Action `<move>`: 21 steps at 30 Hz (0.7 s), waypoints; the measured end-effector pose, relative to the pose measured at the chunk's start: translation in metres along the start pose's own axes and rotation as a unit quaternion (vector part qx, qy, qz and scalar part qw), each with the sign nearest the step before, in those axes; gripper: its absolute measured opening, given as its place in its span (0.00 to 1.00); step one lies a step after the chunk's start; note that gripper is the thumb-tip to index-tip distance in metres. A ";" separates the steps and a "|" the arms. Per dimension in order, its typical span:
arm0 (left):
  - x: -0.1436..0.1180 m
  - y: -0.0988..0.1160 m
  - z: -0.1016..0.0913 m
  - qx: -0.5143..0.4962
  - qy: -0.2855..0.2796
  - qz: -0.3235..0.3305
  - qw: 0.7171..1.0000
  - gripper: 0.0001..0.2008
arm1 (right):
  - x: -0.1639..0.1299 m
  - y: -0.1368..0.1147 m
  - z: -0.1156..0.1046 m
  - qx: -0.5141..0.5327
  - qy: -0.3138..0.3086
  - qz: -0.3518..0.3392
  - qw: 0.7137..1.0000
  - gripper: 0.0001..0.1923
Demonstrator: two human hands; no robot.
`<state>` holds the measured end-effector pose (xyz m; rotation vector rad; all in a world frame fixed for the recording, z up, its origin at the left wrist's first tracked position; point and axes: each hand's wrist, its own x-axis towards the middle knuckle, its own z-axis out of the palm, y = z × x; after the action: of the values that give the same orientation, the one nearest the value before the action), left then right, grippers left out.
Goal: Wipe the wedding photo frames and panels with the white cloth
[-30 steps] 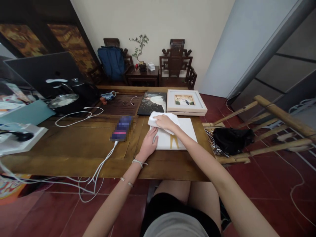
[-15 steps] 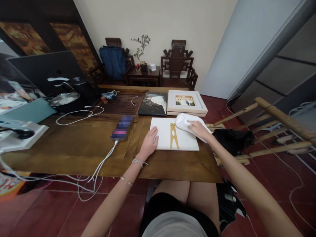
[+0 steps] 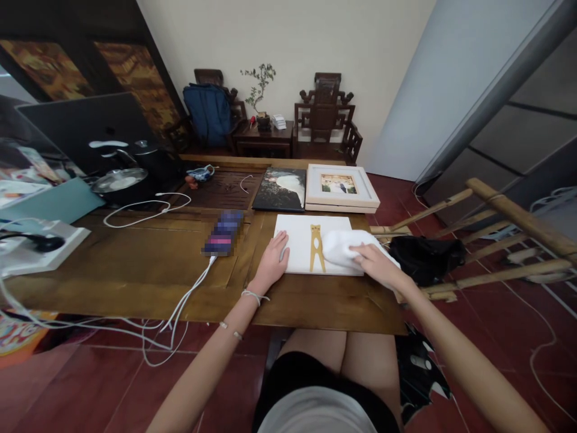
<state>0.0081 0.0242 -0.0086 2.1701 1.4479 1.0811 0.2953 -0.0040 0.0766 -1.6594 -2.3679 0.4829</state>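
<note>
Near edge: bench [image 3: 306,300] of brown wood, bare in front of the work.

Hands well apart. Left hand [image 3: 273,258] laid out flat, fingers straight and near together, resting over the left edge of a white board [image 3: 300,243]; nothing gripped. Right hand [image 3: 376,264] closed on a bunched white cloth [image 3: 340,246], index finger laid out along it; fingers beneath are hidden.

Board lies flat on the bench between the hands, cloth over its right part and trailing past its right edge. Yellow strip [image 3: 315,233] with two splayed legs runs down the board's middle; whether it stands proud, cannot tell.

Handling, by judgement: board probably light and stiff, apt to slide on smooth wood unless steadied. Best hold: opposite side edges, clear of the strip, which may catch or bend. Cloth looks soft, thick, very light; gather a fold from above.

Beyond the board, just apart: dark picture [image 3: 274,195], flat; to its right a pale framed picture [image 3: 342,183], seemingly atop another frame. Its corners likely chip; lift by the outer sides.

Farthest: potted plant [image 3: 260,90] on a low table [image 3: 262,143].
</note>
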 end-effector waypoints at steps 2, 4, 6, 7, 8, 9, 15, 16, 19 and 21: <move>0.000 -0.001 0.000 0.000 0.003 0.002 1.000 0.19 | 0.035 0.007 -0.006 0.013 0.019 0.000 1.000 0.21; 0.000 -0.001 0.000 0.000 0.003 0.004 1.000 0.19 | 0.066 0.013 -0.012 0.020 0.034 -0.001 0.999 0.21; 0.000 -0.001 0.000 0.001 0.000 0.003 1.000 0.20 | 0.089 0.018 -0.016 0.023 0.044 0.001 0.999 0.21; 0.000 -0.001 -0.001 0.002 -0.002 0.003 1.000 0.20 | 0.097 0.020 -0.016 0.023 0.050 0.004 0.998 0.21; 0.000 -0.001 -0.001 0.003 -0.003 0.003 1.000 0.20 | 0.101 0.020 -0.016 0.021 0.056 0.006 0.998 0.20; 0.000 -0.001 -0.001 0.004 -0.003 0.002 1.000 0.20 | 0.103 0.019 -0.015 0.019 0.062 0.008 0.998 0.20; -0.001 0.000 -0.002 0.009 -0.009 0.001 1.000 0.20 | 0.047 0.001 0.004 -0.005 0.050 -0.024 0.998 0.19; -0.001 0.000 -0.001 0.008 -0.008 0.001 1.000 0.20 | 0.031 -0.002 0.006 -0.009 0.042 -0.034 0.998 0.19; -0.001 0.000 -0.001 0.008 -0.006 -0.001 1.000 0.20 | -0.011 -0.007 0.006 0.002 0.011 -0.062 0.998 0.18; 0.000 0.001 -0.001 0.008 -0.006 -0.002 1.000 0.20 | -0.024 -0.006 -0.001 0.021 -0.029 -0.082 0.996 0.17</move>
<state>0.0079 0.0235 -0.0079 2.1807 1.4600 1.0556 0.2984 -0.0288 0.0800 -1.4355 -2.4916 0.5534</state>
